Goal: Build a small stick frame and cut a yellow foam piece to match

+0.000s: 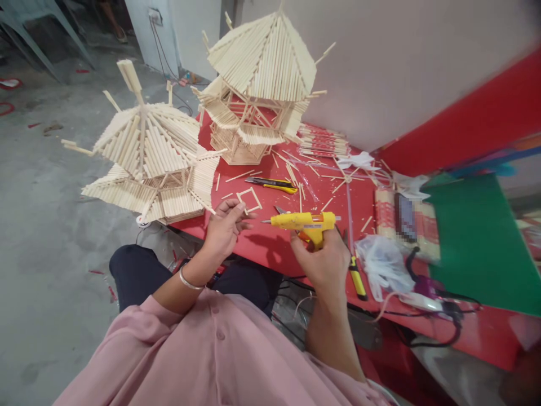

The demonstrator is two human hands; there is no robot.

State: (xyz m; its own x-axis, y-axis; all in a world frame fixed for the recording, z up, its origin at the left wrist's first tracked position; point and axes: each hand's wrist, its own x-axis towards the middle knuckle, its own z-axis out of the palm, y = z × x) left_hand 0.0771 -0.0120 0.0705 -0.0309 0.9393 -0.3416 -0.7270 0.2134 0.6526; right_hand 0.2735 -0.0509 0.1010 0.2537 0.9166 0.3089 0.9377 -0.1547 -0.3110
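A yellow glue gun [302, 220] is gripped in my right hand [325, 256], its nozzle pointing left toward my other hand. My left hand [226, 225] pinches a small square frame of sticks [256, 196] at its near left corner, just above the red table. A gap separates the nozzle from the frame. Beyond the frame lies a yellow and black utility knife [273, 184]. Close to my left hand stands a stick-built model house [146, 163] with a tiered roof. Part of another tool with a metal tip shows behind the glue gun.
A second stick model [262, 62] stands at the back. Loose sticks and scraps cover the red table [253, 248]. To the right are stick bundles [384, 208], a plastic bag [384, 265], a yellow-handled cutter [357, 279], cables and a green board [482, 242].
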